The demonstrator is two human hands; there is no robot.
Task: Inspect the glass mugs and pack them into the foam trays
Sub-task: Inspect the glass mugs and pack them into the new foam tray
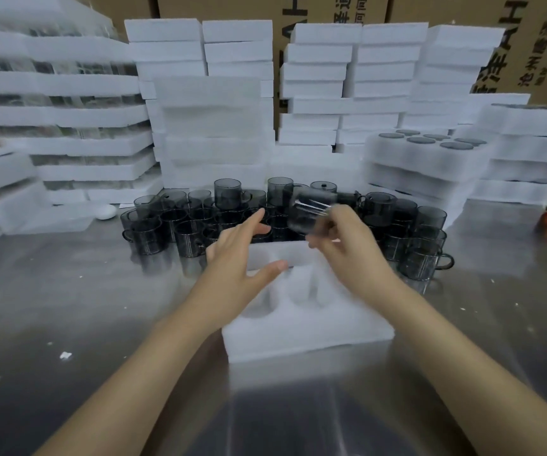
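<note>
Clearly the inspecting step is in hand: at upper left stand stacked foam slabs (pixel 94 83), and at centre left the left hand (pixel 235 258) hovers with straight, spread fingers, holding nothing, above the foam tray (pixel 308 337), whose visible pockets look unfilled. Behind it, dark glass mugs (pixel 180 232) crowd the steel table (pixel 68 291). Right of centre, the right hand (pixel 347 245) grips a blurred, tilted mug (pixel 311 209) above the tray's far edge. Next, I judge, it needs righting and lowering into a pocket.
</note>
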